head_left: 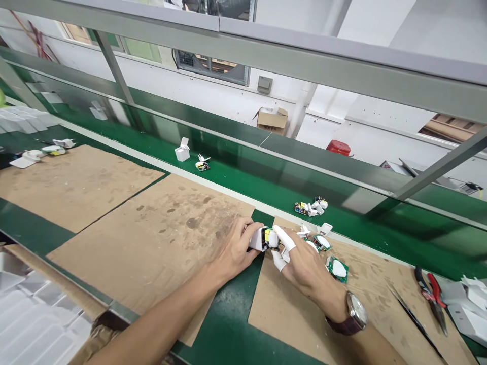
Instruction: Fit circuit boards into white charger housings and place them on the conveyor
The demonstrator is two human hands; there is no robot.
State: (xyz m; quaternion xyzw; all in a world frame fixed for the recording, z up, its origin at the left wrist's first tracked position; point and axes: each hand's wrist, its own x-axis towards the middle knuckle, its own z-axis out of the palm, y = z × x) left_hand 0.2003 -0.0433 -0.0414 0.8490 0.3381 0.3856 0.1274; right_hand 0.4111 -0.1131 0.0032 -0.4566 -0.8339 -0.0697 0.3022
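Near the middle, my left hand [239, 247] is closed around a white plastic housing [256, 240]. My right hand [300, 258], with white covers on thumb and index finger and a watch on the wrist, pinches a small circuit assembly [270, 237] with yellow and white parts. The assembly sits at the open end of the housing; how far inside it is cannot be told. Close to my right hand, several green circuit boards [338, 269] with white pieces lie on the right cardboard sheet [365, 299].
Pliers [431, 299] and tweezers [414, 320] lie at the right, beside white housings [470, 309]. Across the green belt [243, 182] sit a white box [182, 151] and circuit assemblies [310, 207]. A carton of white parts [38, 319] stands at lower left.
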